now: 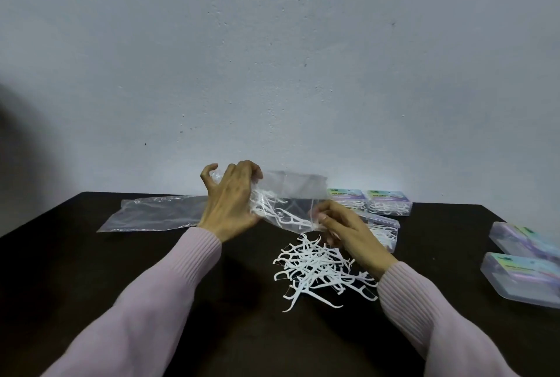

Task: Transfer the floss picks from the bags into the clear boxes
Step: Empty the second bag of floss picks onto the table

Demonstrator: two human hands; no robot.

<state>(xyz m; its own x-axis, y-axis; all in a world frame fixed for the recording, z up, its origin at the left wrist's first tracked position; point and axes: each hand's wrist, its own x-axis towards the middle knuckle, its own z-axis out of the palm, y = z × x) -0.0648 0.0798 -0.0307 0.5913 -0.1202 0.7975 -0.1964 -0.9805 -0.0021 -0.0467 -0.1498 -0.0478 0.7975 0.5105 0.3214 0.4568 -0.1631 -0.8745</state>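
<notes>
A clear plastic bag (291,194) with a few white floss picks inside is held tilted above the dark table. My left hand (231,197) grips its upper left end. My right hand (342,225) pinches its lower right corner. Below the bag's mouth lies a loose pile of white floss picks (315,270) on the table. A clear box (383,232) holding picks sits just behind my right hand, partly hidden by it.
A flat empty bag (154,213) lies at the back left. Two filled boxes with coloured labels (388,200) stand against the wall. Two closed boxes (524,273) sit at the right edge. The dark table (91,255) ends at a pale wall.
</notes>
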